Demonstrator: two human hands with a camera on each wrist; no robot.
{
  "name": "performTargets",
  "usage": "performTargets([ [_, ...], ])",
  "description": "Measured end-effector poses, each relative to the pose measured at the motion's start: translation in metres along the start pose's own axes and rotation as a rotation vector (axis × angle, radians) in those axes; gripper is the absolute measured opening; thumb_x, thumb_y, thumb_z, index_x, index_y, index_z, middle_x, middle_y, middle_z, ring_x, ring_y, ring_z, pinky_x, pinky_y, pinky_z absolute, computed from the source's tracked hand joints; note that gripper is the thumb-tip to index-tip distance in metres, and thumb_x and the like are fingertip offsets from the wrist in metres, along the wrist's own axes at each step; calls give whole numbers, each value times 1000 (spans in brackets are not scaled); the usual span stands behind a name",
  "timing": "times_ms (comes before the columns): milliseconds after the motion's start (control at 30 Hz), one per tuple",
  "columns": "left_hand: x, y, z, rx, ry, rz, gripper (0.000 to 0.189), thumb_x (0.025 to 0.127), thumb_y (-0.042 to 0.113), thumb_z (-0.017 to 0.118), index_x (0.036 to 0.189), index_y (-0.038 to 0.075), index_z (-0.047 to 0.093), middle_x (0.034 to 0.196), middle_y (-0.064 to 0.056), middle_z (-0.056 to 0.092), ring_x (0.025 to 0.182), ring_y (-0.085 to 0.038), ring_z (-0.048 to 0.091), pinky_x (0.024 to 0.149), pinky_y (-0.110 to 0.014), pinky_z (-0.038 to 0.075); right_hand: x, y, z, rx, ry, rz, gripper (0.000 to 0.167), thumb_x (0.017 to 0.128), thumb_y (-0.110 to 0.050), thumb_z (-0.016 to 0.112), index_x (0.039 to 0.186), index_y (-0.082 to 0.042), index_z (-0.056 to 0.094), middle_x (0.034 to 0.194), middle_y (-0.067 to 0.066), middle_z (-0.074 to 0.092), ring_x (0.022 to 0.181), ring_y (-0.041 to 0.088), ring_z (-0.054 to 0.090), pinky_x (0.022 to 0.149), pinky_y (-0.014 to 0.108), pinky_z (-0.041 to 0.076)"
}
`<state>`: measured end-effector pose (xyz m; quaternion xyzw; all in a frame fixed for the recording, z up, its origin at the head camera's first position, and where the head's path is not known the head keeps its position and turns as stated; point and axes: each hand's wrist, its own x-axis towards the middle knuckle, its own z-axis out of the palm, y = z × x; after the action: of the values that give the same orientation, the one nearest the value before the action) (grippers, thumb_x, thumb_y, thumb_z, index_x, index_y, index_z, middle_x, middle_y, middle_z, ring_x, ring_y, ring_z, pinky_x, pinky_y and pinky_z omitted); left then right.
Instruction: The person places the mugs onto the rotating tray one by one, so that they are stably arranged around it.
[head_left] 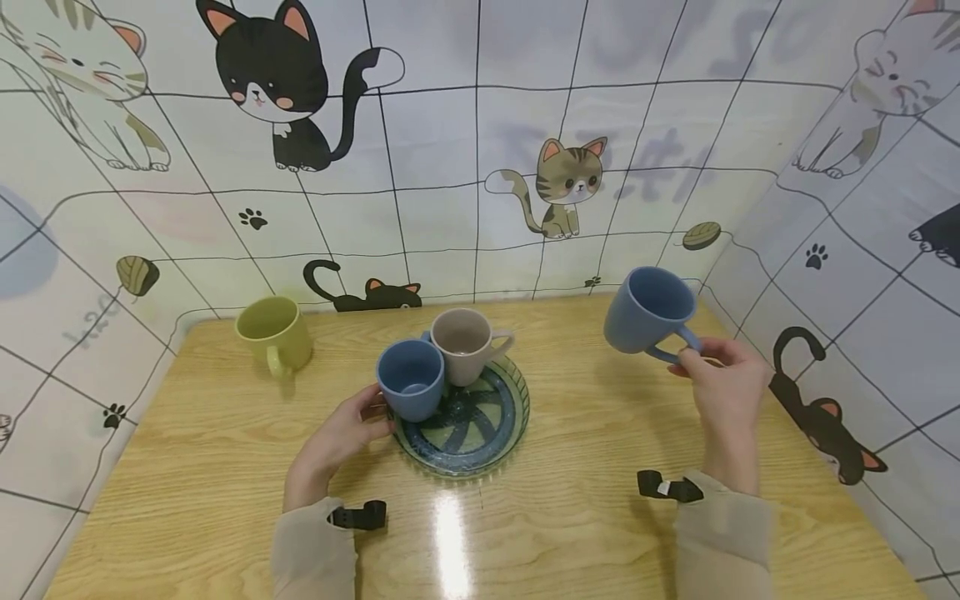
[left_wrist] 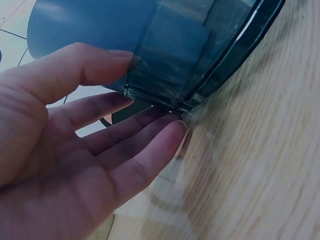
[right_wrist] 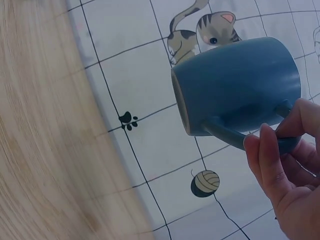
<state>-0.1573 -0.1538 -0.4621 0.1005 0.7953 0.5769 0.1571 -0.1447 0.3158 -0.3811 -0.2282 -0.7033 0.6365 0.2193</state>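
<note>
My right hand point(head_left: 723, 379) grips a blue mug point(head_left: 648, 308) by its handle point(right_wrist: 227, 135), fingers and thumb pinching it. The mug is raised and tilted at the right, its opening visible in the head view. My left hand point(head_left: 341, 437) touches the left rim of a round green-blue glass plate point(head_left: 521, 400), thumb and relaxed fingers spread at its edge. On the plate stand a second blue mug point(head_left: 410, 379), right beside the left fingers point(left_wrist: 150, 150), and a pinkish-beige mug point(head_left: 463, 342) behind it, handle to the right.
A yellow-green mug point(head_left: 277, 333) stands at the back left of the wooden table point(head_left: 585, 517), its handle facing forward. A white cloth point(head_left: 435, 217) with cats and grid lines rises behind the table and along both sides.
</note>
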Motion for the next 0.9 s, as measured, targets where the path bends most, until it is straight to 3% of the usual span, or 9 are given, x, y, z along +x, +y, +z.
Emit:
performTargets([
  [567,-1,2,-1,-1,1,-18,64,92,3,65,149,8,37,139,-20,50,128,-36,48,104,-52,40,-18,-7,28,-91,-85,-60,11,82,2,64,93,3,65,98,10,64,63,13,68,65,20,56],
  [900,1,-2,0,-10,11,-29,65,92,3,65,150,8,36,137,-20,52,127,-35,49,104,-50,41,-30,-4,41,-103,-126,-103,7,82,3,64,88,1,65,93,8,64,63,13,68,65,21,57],
])
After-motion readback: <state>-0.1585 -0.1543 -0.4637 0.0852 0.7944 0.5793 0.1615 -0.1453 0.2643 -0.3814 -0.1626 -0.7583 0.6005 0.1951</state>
